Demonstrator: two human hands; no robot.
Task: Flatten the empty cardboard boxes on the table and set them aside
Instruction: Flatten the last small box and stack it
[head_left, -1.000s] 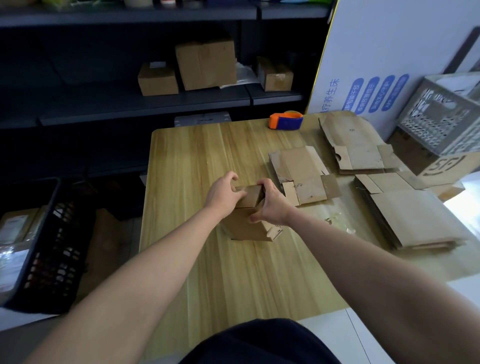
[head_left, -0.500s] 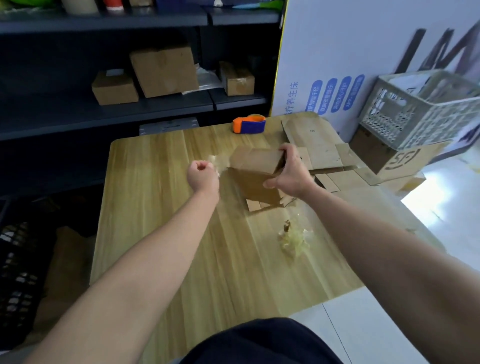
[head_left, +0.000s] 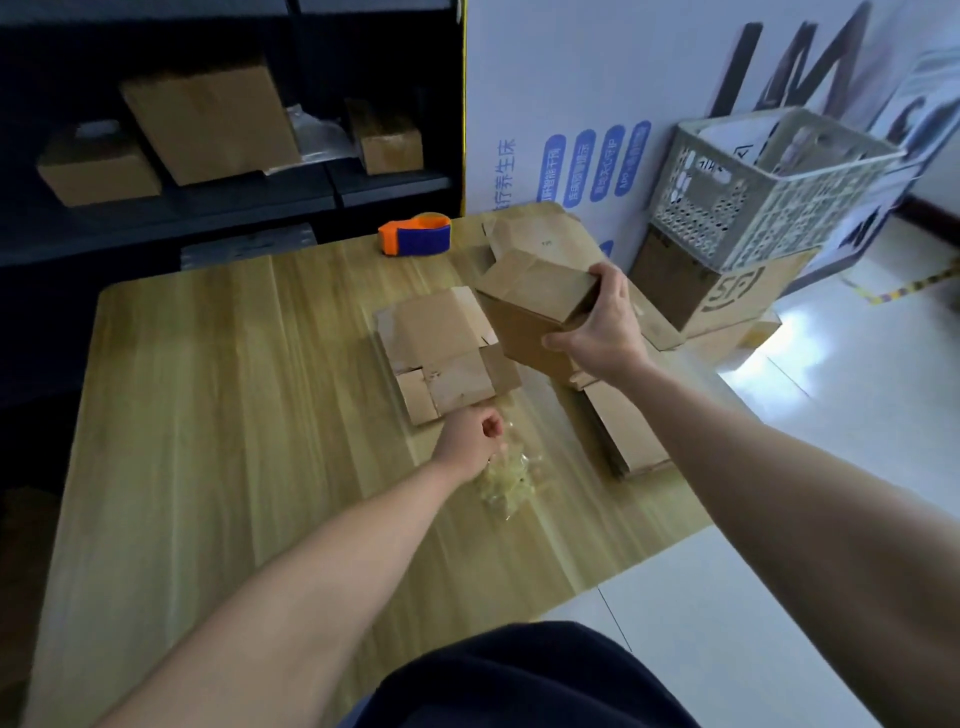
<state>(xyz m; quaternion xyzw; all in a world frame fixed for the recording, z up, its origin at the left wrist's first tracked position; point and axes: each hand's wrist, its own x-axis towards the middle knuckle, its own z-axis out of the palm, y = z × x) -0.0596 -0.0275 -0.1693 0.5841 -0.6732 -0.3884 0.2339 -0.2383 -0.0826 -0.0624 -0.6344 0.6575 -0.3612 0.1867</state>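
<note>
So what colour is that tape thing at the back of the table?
Orange and blue tape dispenser, clearest in the head view.

Daylight pours in from the right, throwing white glare across the tiled floor (head_left: 763, 358) and a pale sheen on the wooden table (head_left: 208, 415), while the shelving (head_left: 234, 208) at left sits in deep shadow (the wide-angle lens bows the edges); the left hand (head_left: 470, 441) is softened by blur.

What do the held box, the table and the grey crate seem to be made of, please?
The box in the right hand: matte brown cardboard, creased flaps. The table: wood or wood-look laminate, streaky grain. The crate: probably moulded plastic, perforated walls.
</note>
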